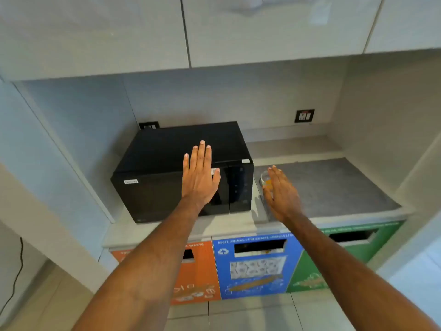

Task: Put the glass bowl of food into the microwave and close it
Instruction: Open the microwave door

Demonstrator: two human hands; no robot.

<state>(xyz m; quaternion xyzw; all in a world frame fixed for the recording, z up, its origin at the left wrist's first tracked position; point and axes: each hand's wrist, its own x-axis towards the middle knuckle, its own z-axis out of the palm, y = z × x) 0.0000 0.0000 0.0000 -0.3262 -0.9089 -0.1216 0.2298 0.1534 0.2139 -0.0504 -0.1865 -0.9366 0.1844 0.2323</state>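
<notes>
Bowl [266, 181] sits beside microwave [167, 168], seemingly just behind right hand [281, 194]; grip spread, empty.

Pale wall cabinets [262, 27], grey countertop [334, 185], wall socket [304, 115], tiled floor [238, 314]

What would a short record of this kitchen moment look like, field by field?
microwave: black, on the counter, door shut
glass bowl: on the grey mat right of the microwave, orange food inside, partly hidden by the right hand
left hand: open, flat, in front of the microwave door
right hand: open, at the bowl, not gripping it
below the counter: orange bin, blue bin, green bin
task so far: bowl not yet inside
</notes>
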